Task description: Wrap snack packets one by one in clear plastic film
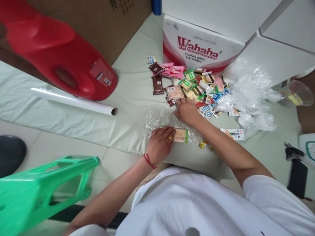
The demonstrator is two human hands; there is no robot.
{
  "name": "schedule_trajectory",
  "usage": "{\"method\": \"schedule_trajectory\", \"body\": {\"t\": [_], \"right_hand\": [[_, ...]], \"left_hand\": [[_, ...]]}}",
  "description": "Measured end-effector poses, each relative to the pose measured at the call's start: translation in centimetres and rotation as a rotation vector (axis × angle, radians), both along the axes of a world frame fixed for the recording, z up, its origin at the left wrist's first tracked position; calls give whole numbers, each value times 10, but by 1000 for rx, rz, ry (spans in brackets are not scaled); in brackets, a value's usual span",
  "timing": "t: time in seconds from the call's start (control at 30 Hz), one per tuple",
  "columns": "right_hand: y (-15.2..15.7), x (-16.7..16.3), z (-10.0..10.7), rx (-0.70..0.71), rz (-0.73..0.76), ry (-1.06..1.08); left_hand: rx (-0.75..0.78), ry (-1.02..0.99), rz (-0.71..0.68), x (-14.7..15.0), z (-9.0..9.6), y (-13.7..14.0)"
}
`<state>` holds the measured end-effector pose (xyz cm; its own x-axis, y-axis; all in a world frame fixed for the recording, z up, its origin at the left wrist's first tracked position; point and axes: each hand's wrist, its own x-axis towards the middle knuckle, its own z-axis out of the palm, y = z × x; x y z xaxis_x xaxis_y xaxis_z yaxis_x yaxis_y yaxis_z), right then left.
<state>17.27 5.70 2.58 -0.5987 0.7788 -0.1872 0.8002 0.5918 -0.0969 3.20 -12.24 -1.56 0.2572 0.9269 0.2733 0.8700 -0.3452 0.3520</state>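
My left hand (161,140), with a ring and a red string at the wrist, is closed over a green-edged cracker packet (180,135). The packet lies on a crumpled clear plastic bag (154,118). Further up, my right hand (188,112) reaches to the near edge of a snack pile, thumb apart from the fingers. Its fingertips are by a brown-edged wafer packet (174,92); whether they touch it is hard to tell. Around it lie dark brown packets (157,85), pink packets (177,71) and green-and-white cracker packets (190,75).
A Wahaha carton (199,49) stands behind the pile. Crumpled clear plastic (248,88) and a clear tub (299,93) are at right, near keys (292,152). At left are a red jug (64,55), a white roll (73,101) and a green stool (49,190).
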Motion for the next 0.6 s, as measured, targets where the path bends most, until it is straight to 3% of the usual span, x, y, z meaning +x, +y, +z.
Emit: {"method": "schedule_trajectory", "body": {"t": [0.1, 0.23, 0.4, 0.6], "right_hand": [[12, -4, 2, -132, 55, 25], [10, 11, 24, -185, 326, 220], [-39, 32, 45, -111, 542, 301], [-98, 45, 19, 19, 683, 141]], "left_hand": [[41, -5, -4, -1, -1, -2], [82, -8, 3, 1, -3, -3], [187, 0, 165, 5, -5, -12], [321, -136, 326, -8, -15, -35]]}}
